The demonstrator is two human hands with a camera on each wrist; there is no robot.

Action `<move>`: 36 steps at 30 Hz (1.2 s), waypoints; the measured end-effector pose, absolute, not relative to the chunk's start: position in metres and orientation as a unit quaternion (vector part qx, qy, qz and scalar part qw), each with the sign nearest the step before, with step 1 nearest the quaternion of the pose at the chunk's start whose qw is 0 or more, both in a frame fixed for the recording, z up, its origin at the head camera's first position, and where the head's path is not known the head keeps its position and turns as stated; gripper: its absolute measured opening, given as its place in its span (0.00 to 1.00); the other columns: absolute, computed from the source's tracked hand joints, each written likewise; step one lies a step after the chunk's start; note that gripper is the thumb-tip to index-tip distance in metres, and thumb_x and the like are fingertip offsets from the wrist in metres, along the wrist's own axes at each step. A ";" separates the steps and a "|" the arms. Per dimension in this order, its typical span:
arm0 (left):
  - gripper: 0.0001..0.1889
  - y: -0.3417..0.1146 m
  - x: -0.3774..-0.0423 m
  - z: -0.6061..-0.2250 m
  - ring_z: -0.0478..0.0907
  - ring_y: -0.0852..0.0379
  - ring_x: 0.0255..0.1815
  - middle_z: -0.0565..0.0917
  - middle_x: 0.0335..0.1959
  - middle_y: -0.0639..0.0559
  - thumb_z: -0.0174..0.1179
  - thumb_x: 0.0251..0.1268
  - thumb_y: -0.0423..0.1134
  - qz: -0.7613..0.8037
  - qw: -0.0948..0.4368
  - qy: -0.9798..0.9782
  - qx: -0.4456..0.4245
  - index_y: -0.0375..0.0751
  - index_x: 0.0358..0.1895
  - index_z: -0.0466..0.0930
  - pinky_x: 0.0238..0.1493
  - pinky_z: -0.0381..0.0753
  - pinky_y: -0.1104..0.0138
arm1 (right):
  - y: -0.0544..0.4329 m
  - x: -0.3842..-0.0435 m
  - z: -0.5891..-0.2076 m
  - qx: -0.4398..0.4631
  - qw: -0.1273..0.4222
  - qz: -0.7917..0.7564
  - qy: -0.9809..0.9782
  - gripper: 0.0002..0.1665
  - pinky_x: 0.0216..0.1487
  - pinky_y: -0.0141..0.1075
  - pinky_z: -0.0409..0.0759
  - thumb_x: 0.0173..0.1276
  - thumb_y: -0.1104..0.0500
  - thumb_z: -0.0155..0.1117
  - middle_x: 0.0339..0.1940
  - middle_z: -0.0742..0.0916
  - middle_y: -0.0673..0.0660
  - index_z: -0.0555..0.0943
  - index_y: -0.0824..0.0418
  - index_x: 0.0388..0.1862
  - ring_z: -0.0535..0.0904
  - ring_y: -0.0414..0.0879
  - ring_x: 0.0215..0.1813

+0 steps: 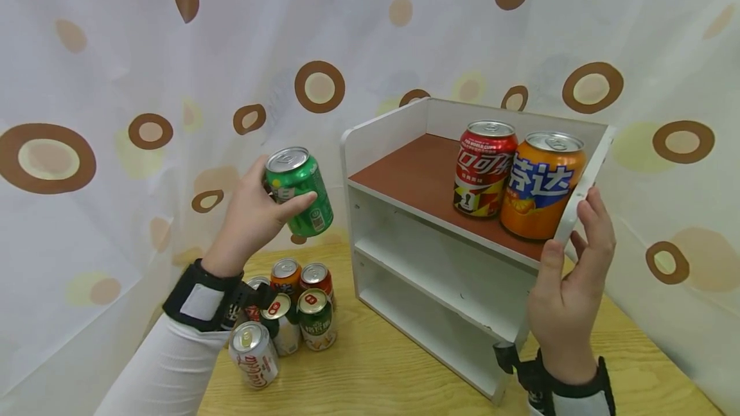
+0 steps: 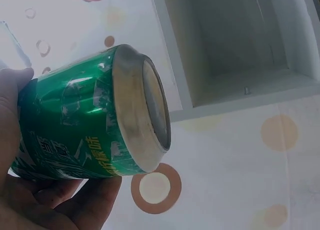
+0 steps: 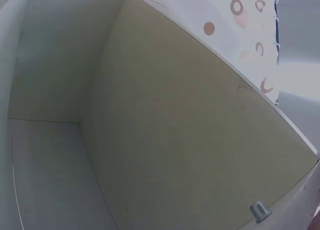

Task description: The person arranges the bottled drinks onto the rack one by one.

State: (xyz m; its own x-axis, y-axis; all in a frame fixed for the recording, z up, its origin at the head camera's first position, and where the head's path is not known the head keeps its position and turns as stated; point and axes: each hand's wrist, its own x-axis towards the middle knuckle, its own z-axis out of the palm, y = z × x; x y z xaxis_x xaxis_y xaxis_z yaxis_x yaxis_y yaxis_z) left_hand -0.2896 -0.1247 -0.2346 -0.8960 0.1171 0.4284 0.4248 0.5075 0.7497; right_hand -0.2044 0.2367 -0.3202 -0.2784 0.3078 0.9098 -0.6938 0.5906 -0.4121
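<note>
My left hand grips a green soda can in the air, left of the white shelf, with the thumb across the can's near side. In the left wrist view the same green can shows its metal bottom end, with fingers below it. My right hand holds the front edge of the shelf's right side panel, thumb on the inner side and fingers on the outer. On the brown top board stand a red cola can and an orange soda can, side by side near that panel.
Several cans stand grouped on the wooden table left of the shelf, a white cola can nearest and a green-and-white can beside them. Two lower compartments face forward. A patterned curtain hangs behind.
</note>
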 end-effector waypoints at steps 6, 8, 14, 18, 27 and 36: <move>0.35 -0.113 -0.293 -0.229 0.79 0.42 0.63 0.81 0.62 0.39 0.73 0.63 0.40 -0.467 0.175 -0.848 -0.178 0.37 0.69 0.66 0.63 0.81 0.44 | 0.236 -0.204 -0.320 0.140 0.581 0.427 -0.679 0.26 0.72 0.35 0.60 0.82 0.61 0.48 0.82 0.63 0.63 0.58 0.76 0.70 0.59 0.52 0.81; 0.34 -0.108 -0.294 -0.228 0.80 0.43 0.62 0.81 0.61 0.40 0.73 0.63 0.40 -0.469 0.178 -0.845 -0.186 0.37 0.69 0.67 0.62 0.81 0.45 | 0.237 -0.204 -0.320 0.137 0.579 0.428 -0.680 0.26 0.73 0.35 0.59 0.82 0.62 0.48 0.82 0.63 0.63 0.58 0.76 0.70 0.59 0.52 0.81; 0.34 -0.095 -0.297 -0.223 0.80 0.44 0.62 0.82 0.61 0.41 0.74 0.62 0.41 -0.466 0.183 -0.841 -0.206 0.38 0.68 0.68 0.61 0.82 0.46 | 0.238 -0.203 -0.319 0.138 0.576 0.429 -0.682 0.25 0.73 0.36 0.59 0.82 0.64 0.47 0.82 0.63 0.62 0.58 0.75 0.71 0.57 0.52 0.81; 0.35 -0.086 -0.297 -0.221 0.80 0.44 0.63 0.81 0.61 0.41 0.74 0.62 0.40 -0.467 0.179 -0.838 -0.217 0.37 0.69 0.68 0.62 0.82 0.46 | 0.238 -0.204 -0.320 0.143 0.575 0.430 -0.681 0.26 0.72 0.36 0.59 0.82 0.63 0.47 0.82 0.63 0.62 0.58 0.75 0.71 0.57 0.53 0.82; 0.35 -0.069 -0.299 -0.218 0.79 0.45 0.62 0.82 0.61 0.42 0.75 0.60 0.41 -0.474 0.173 -0.832 -0.232 0.38 0.68 0.69 0.62 0.82 0.46 | 0.238 -0.203 -0.320 0.146 0.575 0.431 -0.680 0.25 0.73 0.36 0.59 0.82 0.64 0.47 0.82 0.63 0.62 0.58 0.75 0.71 0.57 0.53 0.82; 0.36 -0.052 -0.304 -0.215 0.80 0.47 0.61 0.82 0.61 0.44 0.76 0.60 0.42 -0.477 0.175 -0.826 -0.245 0.40 0.69 0.69 0.62 0.82 0.48 | 0.238 -0.203 -0.319 0.148 0.577 0.431 -0.678 0.25 0.71 0.35 0.59 0.81 0.66 0.46 0.82 0.63 0.64 0.58 0.76 0.71 0.58 0.52 0.82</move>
State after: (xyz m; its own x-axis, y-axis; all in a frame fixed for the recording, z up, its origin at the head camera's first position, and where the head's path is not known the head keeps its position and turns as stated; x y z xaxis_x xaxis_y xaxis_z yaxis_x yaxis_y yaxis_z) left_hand -0.3041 -0.0518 -0.2152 -0.8189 0.2365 0.5230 0.5712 0.4249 0.7022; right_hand -0.2029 0.2376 -0.3192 -0.2911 0.2964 0.9096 -0.6978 0.5846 -0.4138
